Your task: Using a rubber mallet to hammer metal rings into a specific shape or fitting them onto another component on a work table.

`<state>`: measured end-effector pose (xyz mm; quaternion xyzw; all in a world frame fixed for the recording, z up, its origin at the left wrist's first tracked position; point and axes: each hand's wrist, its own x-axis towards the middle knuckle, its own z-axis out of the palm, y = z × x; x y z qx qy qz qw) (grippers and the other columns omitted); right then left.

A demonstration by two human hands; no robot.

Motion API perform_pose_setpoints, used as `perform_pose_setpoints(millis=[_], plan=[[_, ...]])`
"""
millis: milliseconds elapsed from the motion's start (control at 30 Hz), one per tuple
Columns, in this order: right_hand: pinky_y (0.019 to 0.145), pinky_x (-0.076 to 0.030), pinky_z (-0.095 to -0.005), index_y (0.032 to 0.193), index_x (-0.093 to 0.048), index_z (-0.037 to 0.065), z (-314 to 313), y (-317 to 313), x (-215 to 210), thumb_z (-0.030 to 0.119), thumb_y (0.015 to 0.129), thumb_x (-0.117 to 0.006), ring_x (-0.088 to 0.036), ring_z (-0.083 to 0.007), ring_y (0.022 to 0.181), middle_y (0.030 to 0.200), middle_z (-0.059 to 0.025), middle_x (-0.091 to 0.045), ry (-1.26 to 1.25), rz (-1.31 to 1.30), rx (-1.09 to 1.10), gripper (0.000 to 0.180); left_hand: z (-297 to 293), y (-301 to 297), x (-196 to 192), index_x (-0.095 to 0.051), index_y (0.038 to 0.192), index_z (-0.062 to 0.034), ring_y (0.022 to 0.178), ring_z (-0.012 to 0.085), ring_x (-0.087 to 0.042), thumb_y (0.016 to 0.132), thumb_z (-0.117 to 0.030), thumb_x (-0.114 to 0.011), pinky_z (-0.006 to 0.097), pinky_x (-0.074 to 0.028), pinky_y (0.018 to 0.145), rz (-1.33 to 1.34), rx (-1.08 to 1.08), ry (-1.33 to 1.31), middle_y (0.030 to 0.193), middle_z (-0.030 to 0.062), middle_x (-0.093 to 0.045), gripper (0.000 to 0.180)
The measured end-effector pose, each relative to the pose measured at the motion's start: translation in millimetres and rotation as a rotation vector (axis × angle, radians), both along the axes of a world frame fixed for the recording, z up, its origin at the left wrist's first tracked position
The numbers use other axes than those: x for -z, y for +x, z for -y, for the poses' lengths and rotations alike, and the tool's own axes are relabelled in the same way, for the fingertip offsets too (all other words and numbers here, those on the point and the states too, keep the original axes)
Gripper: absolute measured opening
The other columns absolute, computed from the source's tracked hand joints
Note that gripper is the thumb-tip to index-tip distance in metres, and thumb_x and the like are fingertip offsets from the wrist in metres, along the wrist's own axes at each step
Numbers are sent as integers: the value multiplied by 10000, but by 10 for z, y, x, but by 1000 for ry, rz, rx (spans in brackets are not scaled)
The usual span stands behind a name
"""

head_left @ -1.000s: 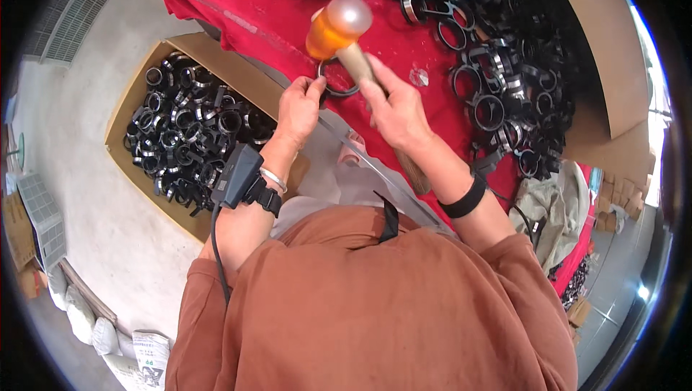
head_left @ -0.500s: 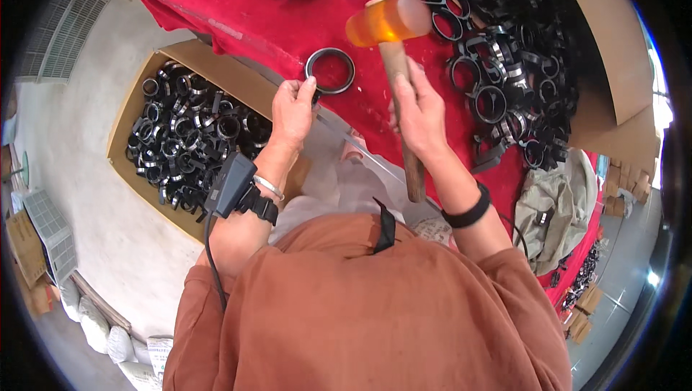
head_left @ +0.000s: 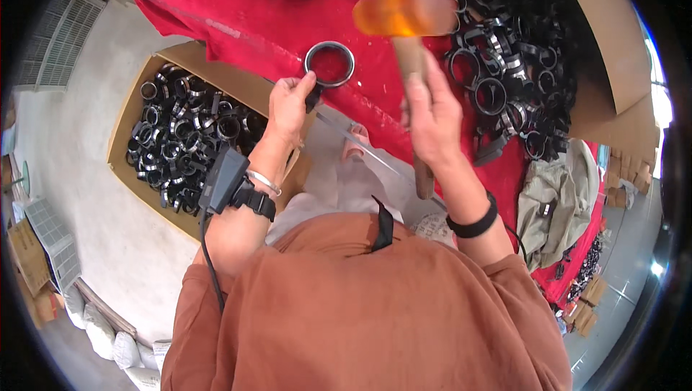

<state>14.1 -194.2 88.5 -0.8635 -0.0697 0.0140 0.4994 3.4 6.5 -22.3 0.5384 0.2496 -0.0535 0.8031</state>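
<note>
An open brown cardboard box (head_left: 137, 113) of black rings stands left of the red table (head_left: 216, 9); small brown cartons (head_left: 627, 175) lie far right.

Workbench is covered with a red cloth (head_left: 216, 9), and the right side has a big messy pile of black ring clamps (head_left: 504, 67) dumped straight on it. 1 single black ring (head_left: 329, 64) lies flat on the cloth by itself. Down on the concrete floor (head_left: 79, 88) sits a cardboard box (head_left: 137, 103) of more black rings.
</note>
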Motion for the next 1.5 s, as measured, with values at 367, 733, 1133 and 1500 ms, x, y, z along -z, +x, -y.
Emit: perform_pose_setpoints(millis=[367,733,1133,1500], plan=[[687,-517,-379,1336,-438,14,158,-602,53,130,918,-536,-676,-323,759,890,-216,-651,-218,-128,-42,444,-4,29,-57,-527,998,55,667,145,-590,887,-287,-634,275,-483,637,-91,11,3,808,94,-599,376],[707,-514,-403,1337,-425,25,124,-708,288,174,912,-547,-649,-388,811,886,-233,-638,-244,44,-150,466,18,33,-34,-517,964,70,665,153,-609,909,-297,-597,279,-490,618,6,17,184,813,112,-610,379],[571,-471,-359,988,-568,-18,304,-542,240,386,904,-574,-603,-221,610,706,-149,-601,-237,-481,-155,412,47,55,-308,-546,891,70,599,173,-635,876,-411,-610,294,-519,570,-139,118,445,743,134,-632,486],[539,-464,-318,1046,-558,-4,-104,6,-203,213,920,-561,-575,-168,573,684,-87,-590,91,16,-12,251,-12,-1,-189,-610,809,-2,585,140,-581,883,-416,-586,292,-476,588,-65,176,315,649,76,-592,422]])
